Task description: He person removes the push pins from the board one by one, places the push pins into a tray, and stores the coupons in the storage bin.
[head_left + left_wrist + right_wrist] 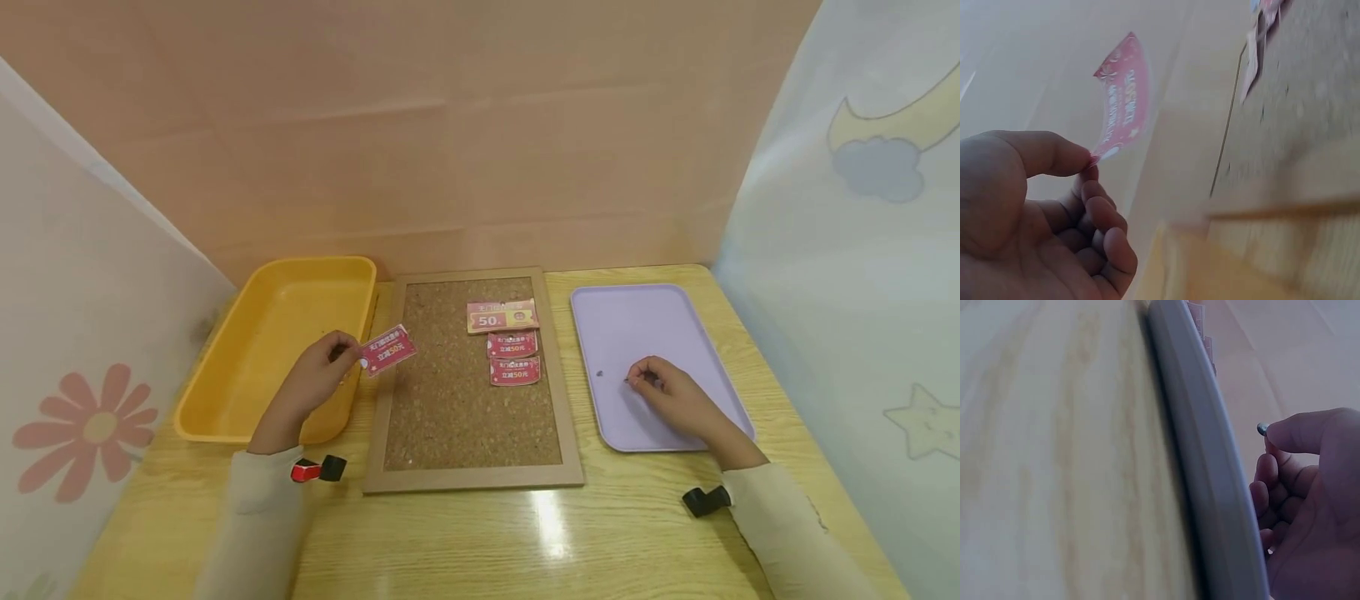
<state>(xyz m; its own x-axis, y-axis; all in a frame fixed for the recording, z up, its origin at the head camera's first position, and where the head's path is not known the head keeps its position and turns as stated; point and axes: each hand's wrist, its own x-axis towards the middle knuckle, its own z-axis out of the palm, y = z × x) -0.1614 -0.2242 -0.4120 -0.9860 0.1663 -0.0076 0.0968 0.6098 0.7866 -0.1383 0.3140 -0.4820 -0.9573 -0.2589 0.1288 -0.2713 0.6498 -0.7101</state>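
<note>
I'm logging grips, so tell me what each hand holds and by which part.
The left hand pinches a red coupon by one short end. The right hand pinches a small dark object; its gripped part is hidden.

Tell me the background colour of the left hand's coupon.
The coupon is mainly pinkish red, clearest in the head view.

The corkboard [457, 417] looks rough, the held coupon [388, 351] papery, the purple tray [630, 325] smooth plastic, the table [427, 542] glossy

A curved red coupon [1129, 97] tilts in left fingers [1105, 214]; right fingers [1266, 467] pinch, perhaps, a tack [1262, 429].
</note>
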